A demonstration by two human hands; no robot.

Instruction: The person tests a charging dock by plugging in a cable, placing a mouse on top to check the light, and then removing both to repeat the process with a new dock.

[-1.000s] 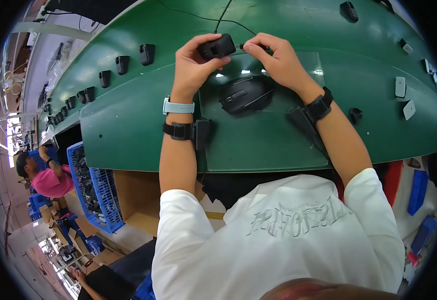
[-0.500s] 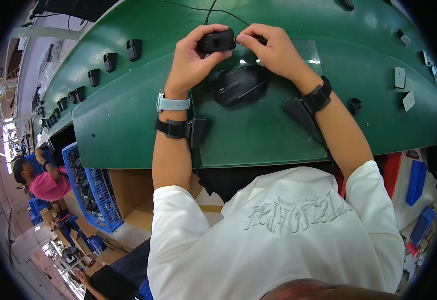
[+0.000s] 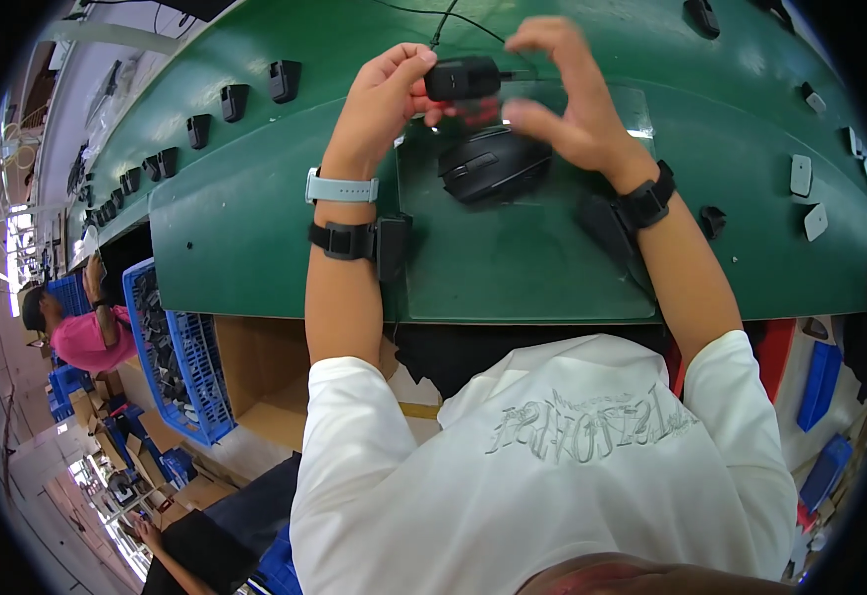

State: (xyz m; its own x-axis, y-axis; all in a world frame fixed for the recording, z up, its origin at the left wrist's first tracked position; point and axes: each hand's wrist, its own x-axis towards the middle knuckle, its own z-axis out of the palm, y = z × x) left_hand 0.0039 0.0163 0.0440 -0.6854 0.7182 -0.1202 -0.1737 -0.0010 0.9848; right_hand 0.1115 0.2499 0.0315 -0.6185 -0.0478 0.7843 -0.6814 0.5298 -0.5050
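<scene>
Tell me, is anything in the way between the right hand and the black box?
Only a dark plug at the right end of the black box; nothing else visible blocks the open right hand. The mouse lies nearer the person.

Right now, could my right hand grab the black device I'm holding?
Probably yes: your right hand, blurred but seemingly open, is beside the black device, whose upper face your left hand leaves mostly uncovered.

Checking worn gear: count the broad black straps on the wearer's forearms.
2: a broad black strap around the left forearm, another strap around the right forearm. None looks hidden.
</scene>
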